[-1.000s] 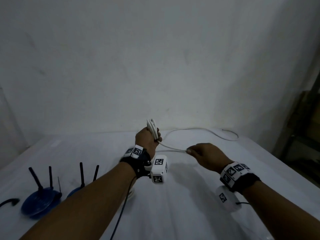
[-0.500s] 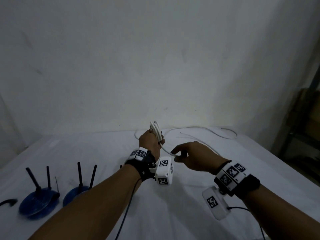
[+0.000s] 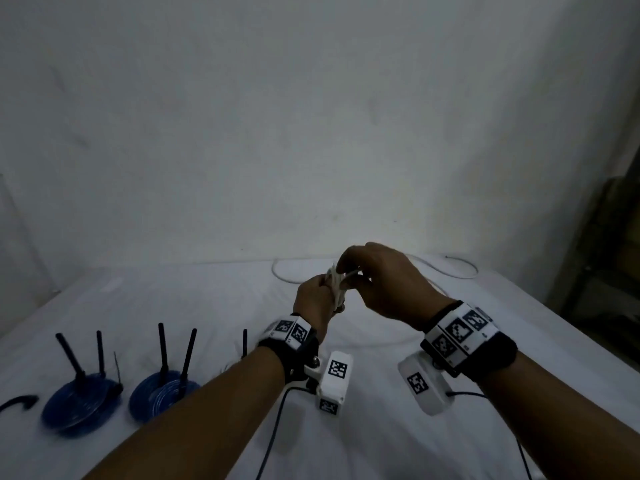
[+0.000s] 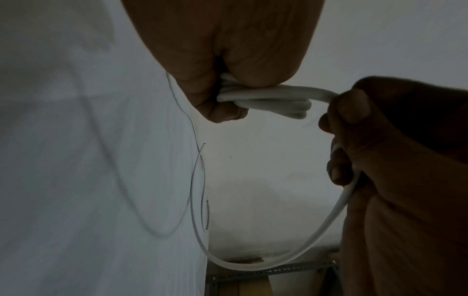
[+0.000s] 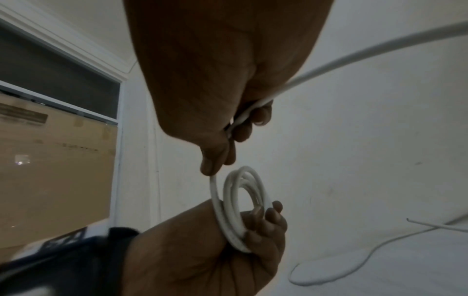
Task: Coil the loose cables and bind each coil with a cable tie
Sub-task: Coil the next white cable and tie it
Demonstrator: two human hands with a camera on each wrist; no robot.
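A: Between the two hands, raised above the desk, sits the white cable. The left hand has its fingers curled round a small coil of several turns.

B: And the right hand?

A: Just beside the left, fingers closed on the running strand, laying it onto the coil. Beyond both hands the loose tail trails across the desk.

B: How will it handle?

A: Light, I'd judge, and springy; the round jacket looks smooth, so turns may slip or pop open if the left grip eases.

B: Where to hold?

A: Across all turns at one spot, as the left hand does, with the right pinching close to the coil. No cable tie is visible near either hand.
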